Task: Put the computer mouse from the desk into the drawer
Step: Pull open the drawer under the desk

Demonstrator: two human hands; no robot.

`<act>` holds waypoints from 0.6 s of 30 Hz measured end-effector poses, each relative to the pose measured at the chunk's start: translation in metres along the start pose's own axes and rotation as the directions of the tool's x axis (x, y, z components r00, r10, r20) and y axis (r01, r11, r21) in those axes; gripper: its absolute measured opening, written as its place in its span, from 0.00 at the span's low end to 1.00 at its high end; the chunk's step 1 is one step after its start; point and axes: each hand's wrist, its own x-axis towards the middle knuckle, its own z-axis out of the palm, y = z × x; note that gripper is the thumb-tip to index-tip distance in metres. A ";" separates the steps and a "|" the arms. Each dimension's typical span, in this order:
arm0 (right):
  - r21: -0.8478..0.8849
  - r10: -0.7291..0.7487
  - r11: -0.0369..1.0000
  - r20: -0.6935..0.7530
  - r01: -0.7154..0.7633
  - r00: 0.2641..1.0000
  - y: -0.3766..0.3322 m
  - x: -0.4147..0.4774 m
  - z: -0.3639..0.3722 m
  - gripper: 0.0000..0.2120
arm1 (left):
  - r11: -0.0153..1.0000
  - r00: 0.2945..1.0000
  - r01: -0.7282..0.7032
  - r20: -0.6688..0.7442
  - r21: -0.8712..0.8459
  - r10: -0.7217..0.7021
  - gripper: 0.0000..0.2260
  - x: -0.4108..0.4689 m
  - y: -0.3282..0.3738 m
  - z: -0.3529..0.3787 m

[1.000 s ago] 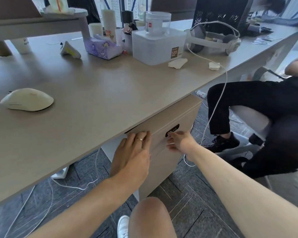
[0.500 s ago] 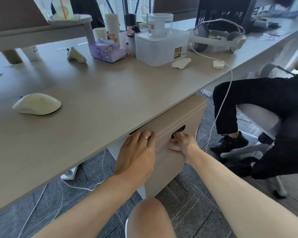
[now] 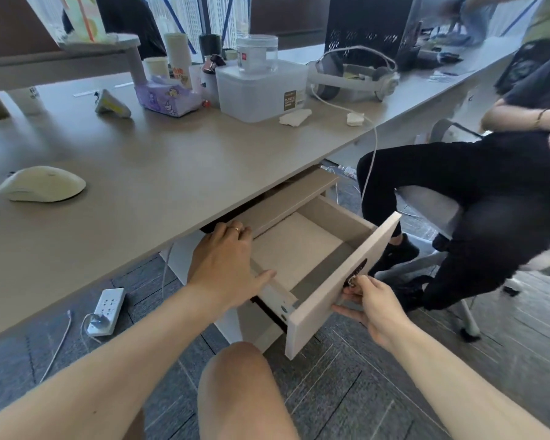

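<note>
The drawer point(image 3: 302, 249) is pulled out from under the tabletop point(image 3: 159, 173) and you can see right down into it. It looks bare inside, with a pale flat bottom. So the first part of the job looks done: there is room for the mouse to go in.

The computer mouse point(image 3: 40, 184) is not in the drawer yet. It sits on the tabletop, far to the left of the drawer, and no hand is touching it. It lies flat on its belly, all by itself.

The right hand point(image 3: 373, 304) is at the front board of the drawer. Its fingers pinch the small dark handle point(image 3: 358, 271) there, with the thumb on top and other fingers curled under the board. The left hand point(image 3: 226, 265) rests on the left side wall of the drawer, close to the tabletop edge. Its fingers are laid out flat and a bit spread, not squeezing anything.

What is left, I think, is most of the job. One hand has to let go of the drawer, reach left across the tabletop, pick the mouse up, and carry it back to the drawer. Then the mouse goes down on the pale bottom. Maybe the drawer gets pushed shut after that, but the task does not say so
</note>
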 end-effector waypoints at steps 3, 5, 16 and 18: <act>-0.010 -0.001 1.000 -0.011 0.001 1.000 0.004 -0.013 -0.024 0.10 | 0.999 0.998 0.036 0.048 -0.002 -0.036 0.46 -0.004 0.005 -0.003; -0.010 0.000 1.000 -0.008 0.000 1.000 0.006 -0.020 -0.038 0.10 | 0.999 0.996 0.054 0.076 -0.008 -0.053 0.50 -0.007 0.008 -0.005; 0.001 -0.007 1.000 -0.028 0.007 1.000 0.013 -0.030 -0.069 0.08 | 0.997 0.994 0.070 0.085 0.011 -0.071 0.53 -0.011 0.016 -0.007; 0.003 -0.007 1.000 -0.027 0.007 1.000 0.013 -0.030 -0.069 0.08 | 0.997 0.994 0.071 0.086 0.016 -0.073 0.53 -0.010 0.016 -0.005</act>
